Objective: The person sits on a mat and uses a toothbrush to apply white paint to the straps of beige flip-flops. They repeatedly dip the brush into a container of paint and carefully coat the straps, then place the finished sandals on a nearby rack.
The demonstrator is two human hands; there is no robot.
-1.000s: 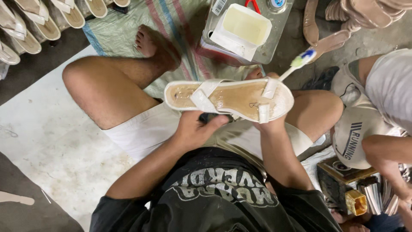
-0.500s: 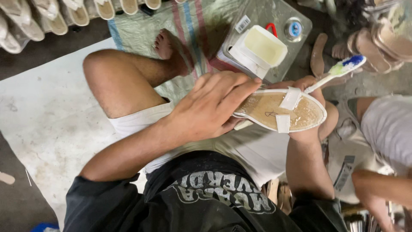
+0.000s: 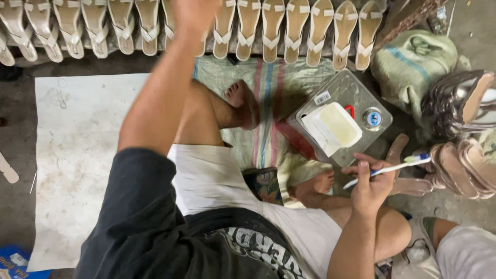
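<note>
My left arm stretches up to a row of beige strappy sandals (image 3: pixel 268 31) laid side by side along the far edge. My left hand (image 3: pixel 194 15) is blurred right over that row, and its fingers do not show whether they hold anything. My right hand (image 3: pixel 369 188) rests above my right knee, shut on a white and blue toothbrush (image 3: pixel 392 166) whose head points right. I sit cross-legged on a striped mat (image 3: pixel 268 98). Just beyond my right hand, a square metal can (image 3: pixel 356 95) carries an open white tub of pale glue (image 3: pixel 336 126).
A pile of brown and pink sandals (image 3: pixel 460 165) lies at the right, with a green sack (image 3: pixel 413 62) behind it. A white sheet (image 3: pixel 77 155) covers the floor at the left. A small dark flat object (image 3: pixel 264 183) lies by my thigh. Another person's leg (image 3: pixel 460 253) shows bottom right.
The sandal that both hands held over my lap is gone from my right hand. My left arm has swung up and away to the sandal row. The right hand keeps the toothbrush.
</note>
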